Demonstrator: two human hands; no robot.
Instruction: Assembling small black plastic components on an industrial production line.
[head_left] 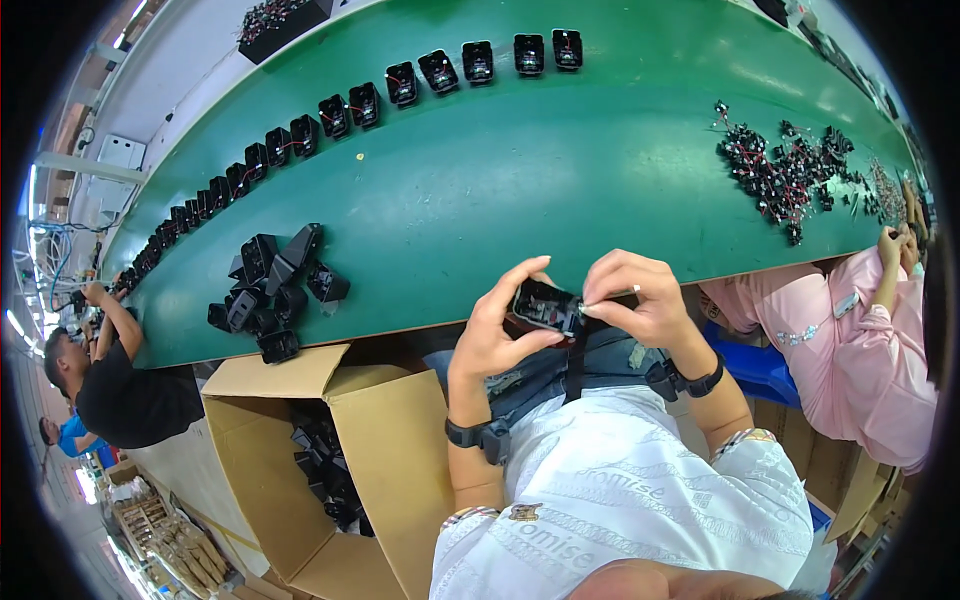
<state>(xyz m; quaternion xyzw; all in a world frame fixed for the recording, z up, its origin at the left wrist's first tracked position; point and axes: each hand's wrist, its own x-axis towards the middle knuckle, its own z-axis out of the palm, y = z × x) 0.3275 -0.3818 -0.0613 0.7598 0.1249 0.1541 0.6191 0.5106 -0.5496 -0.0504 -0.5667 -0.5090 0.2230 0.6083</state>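
Observation:
Just off the near edge of the green table, my left hand (497, 322) grips a black plastic housing (546, 305) with its open side facing up. Thumb and fingers press on the housing's left end and near side. My right hand (640, 295) is at its right end, thumb and forefinger pinched together on a small pale piece too small to name. On the table to the left lies a loose pile of similar black housings (262, 270). Far right, a heap of small black parts with red wires (770, 170) is spread out.
A long curved row of black housings (400, 84) lines the green table (480, 170). Below its near edge stands an open cardboard box (390, 470) with more black housings. A co-worker in pink (850, 350) sits at right; another in black (130, 390) works at left.

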